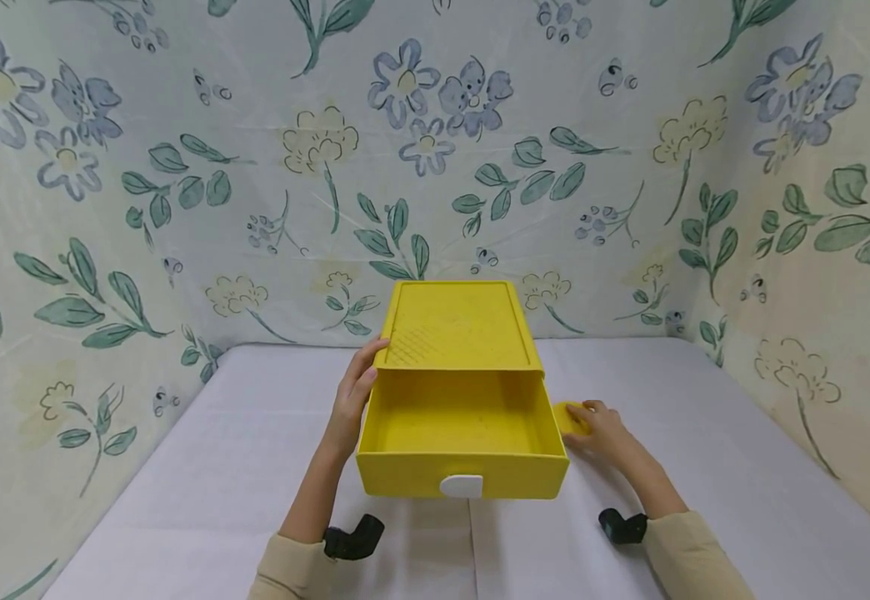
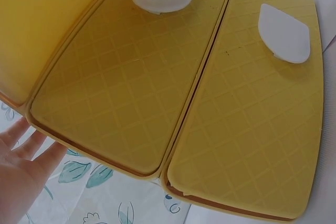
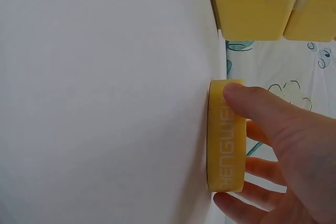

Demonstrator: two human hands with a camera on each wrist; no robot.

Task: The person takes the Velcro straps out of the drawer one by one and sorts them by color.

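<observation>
White tabletop (image 1: pixel 210 467), open yellow drawer (image 1: pixel 412 475).

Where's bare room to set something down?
Tabletop is bare between left hand and left wall, and between right hand and right wall. The open drawer looks empty. Crowded: the drawer's right side, where that hand holds a yellow item.

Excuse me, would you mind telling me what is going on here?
Someone's left hand rests against the side of a yellow drawer unit, whose top drawer stands open. Their right hand grips a yellow lettered object beside the unit, on its right in the head view. That object is outside the drawer.
</observation>
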